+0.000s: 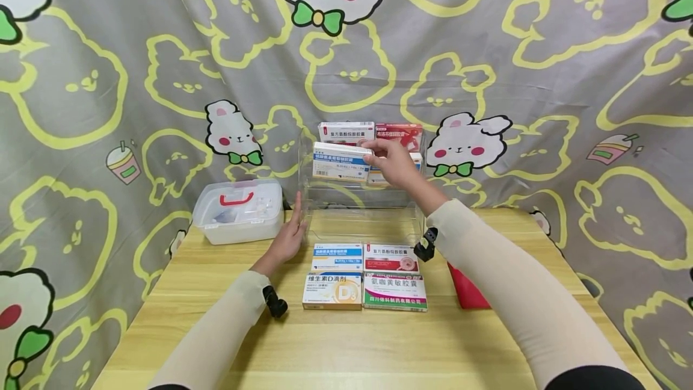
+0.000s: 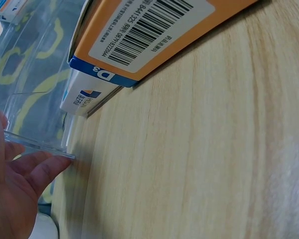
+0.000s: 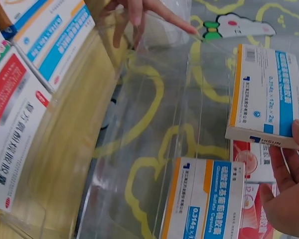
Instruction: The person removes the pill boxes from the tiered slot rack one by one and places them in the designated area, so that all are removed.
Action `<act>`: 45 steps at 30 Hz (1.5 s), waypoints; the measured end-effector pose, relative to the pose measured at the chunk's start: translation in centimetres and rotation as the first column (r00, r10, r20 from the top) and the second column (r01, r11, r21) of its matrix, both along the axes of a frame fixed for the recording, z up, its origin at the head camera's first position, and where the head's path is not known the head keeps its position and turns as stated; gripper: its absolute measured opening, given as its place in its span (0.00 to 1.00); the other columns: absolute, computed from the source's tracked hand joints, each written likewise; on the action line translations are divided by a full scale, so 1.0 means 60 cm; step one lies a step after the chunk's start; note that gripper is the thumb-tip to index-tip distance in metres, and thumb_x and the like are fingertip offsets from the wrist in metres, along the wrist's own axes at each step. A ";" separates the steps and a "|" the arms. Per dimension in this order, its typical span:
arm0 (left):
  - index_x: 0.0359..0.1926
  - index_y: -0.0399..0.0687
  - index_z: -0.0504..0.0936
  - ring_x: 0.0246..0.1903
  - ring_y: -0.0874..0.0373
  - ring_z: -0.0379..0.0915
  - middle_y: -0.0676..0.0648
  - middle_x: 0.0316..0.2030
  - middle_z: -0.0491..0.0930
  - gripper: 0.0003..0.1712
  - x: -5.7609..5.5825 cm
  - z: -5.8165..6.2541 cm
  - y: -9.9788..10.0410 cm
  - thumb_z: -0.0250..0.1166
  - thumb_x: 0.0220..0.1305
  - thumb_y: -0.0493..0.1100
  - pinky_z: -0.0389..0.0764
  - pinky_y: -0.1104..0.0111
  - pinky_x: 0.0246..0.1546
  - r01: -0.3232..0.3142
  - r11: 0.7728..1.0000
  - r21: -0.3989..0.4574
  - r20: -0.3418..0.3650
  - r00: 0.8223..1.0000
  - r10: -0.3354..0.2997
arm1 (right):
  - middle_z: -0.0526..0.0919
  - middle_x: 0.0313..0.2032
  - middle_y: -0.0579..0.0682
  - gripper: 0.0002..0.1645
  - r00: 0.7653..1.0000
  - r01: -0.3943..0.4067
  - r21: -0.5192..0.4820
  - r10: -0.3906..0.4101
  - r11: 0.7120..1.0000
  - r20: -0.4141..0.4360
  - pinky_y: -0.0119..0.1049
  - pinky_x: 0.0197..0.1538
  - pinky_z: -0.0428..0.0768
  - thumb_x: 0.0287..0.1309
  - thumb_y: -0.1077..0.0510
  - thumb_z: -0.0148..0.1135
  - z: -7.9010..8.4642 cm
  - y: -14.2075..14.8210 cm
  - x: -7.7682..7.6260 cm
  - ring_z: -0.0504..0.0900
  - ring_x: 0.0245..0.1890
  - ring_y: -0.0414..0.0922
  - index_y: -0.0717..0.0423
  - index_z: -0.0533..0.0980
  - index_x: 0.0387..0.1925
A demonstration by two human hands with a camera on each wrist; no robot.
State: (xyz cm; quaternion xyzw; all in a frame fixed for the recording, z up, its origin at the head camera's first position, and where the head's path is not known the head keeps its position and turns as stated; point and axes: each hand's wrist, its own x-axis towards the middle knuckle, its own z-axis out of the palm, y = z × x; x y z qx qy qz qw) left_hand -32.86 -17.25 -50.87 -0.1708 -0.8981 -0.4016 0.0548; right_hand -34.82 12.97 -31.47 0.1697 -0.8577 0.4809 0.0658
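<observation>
My right hand (image 1: 396, 162) pinches a white-and-blue medicine box (image 1: 340, 162) by its right end, at the upper tier of a clear plastic rack (image 1: 364, 198). In the right wrist view that box (image 3: 266, 92) is tilted, with thumb on its front and fingers at its lower end. Behind it stand a white-and-red box (image 1: 346, 131) and a red box (image 1: 399, 135). Another white-and-blue box (image 3: 202, 204) stands beside it on the tier. My left hand (image 1: 287, 239) touches the rack's left side, fingers extended; the left wrist view shows its fingertips (image 2: 55, 167) at the rack's edge.
Before the rack lie a white-and-blue box (image 1: 337, 257), a white-and-red box (image 1: 391, 259), a vitamin D box (image 1: 331, 291) and a green-and-white box (image 1: 395, 292). Left stands a lidded clear case (image 1: 238, 212) with a red handle. A red object (image 1: 467, 289) is partly behind my right sleeve.
</observation>
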 end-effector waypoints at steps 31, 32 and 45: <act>0.80 0.75 0.21 0.73 0.33 0.59 0.30 0.77 0.54 0.50 -0.006 0.000 0.001 0.48 0.82 0.38 0.64 0.38 0.69 -0.002 1.000 0.006 -0.018 1.000 0.002 | 0.87 0.46 0.50 0.16 0.996 -0.023 0.006 0.023 1.000 0.091 0.42 0.43 0.81 0.70 0.56 0.65 -0.110 0.022 0.139 0.83 0.42 0.47 0.52 0.83 0.57; 0.80 0.76 0.22 0.73 0.33 0.59 0.30 0.77 0.54 0.50 -0.005 0.000 0.001 0.48 0.82 0.38 0.64 0.38 0.69 -0.001 1.000 0.009 -0.018 1.000 0.001 | 0.87 0.46 0.49 0.16 0.995 -0.026 0.003 0.025 1.000 0.095 0.43 0.44 0.81 0.70 0.56 0.65 -0.114 0.022 0.143 0.83 0.43 0.47 0.52 0.83 0.57; 0.80 0.74 0.22 0.73 0.33 0.59 0.29 0.76 0.55 0.50 -0.004 -0.003 -0.001 0.48 0.82 0.39 0.65 0.38 0.68 0.008 1.000 0.010 -0.029 1.000 -0.007 | 0.86 0.55 0.51 0.17 0.988 -0.066 -0.004 0.066 0.998 0.138 0.49 0.57 0.82 0.68 0.59 0.67 -0.170 0.015 0.186 0.83 0.55 0.51 0.54 0.84 0.57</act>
